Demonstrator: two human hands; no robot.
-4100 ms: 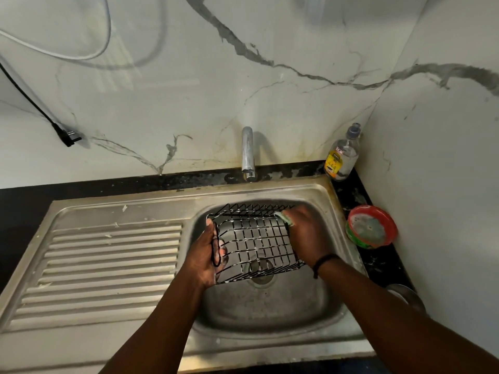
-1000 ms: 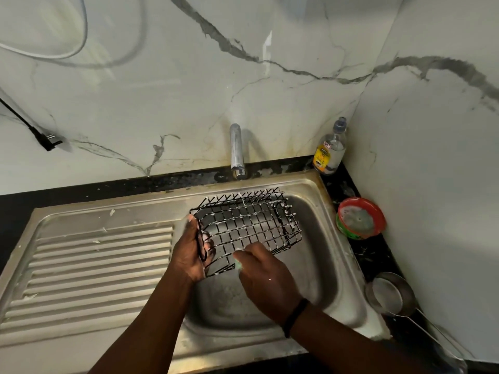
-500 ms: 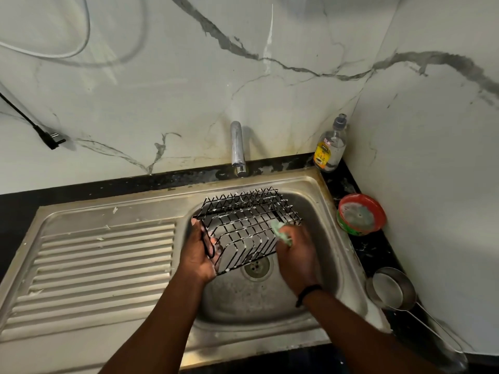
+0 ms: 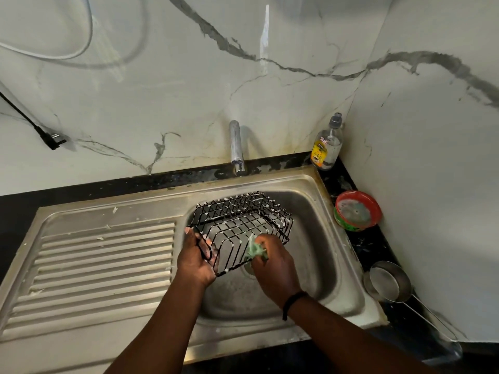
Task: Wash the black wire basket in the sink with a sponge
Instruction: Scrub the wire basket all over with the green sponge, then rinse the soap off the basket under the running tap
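Note:
The black wire basket (image 4: 243,222) is tilted on its side over the steel sink bowl (image 4: 318,255), dotted with white soap suds. My left hand (image 4: 195,261) grips its looped handle at the left end. My right hand (image 4: 272,261) is closed on a green sponge (image 4: 255,249) and presses it against the basket's near lower wires, just above the drain. Part of the sponge is hidden by my fingers.
The tap (image 4: 236,147) stands behind the bowl with no water running. A drainboard (image 4: 102,260) lies to the left. On the right counter sit a soap bottle (image 4: 326,143), a red-rimmed bowl (image 4: 356,210) and a small steel saucepan (image 4: 388,282).
Over the last second my right hand with the sponge went from the basket's near edge up to its right side, then back down toward the near lower wires. The basket tipped slightly.

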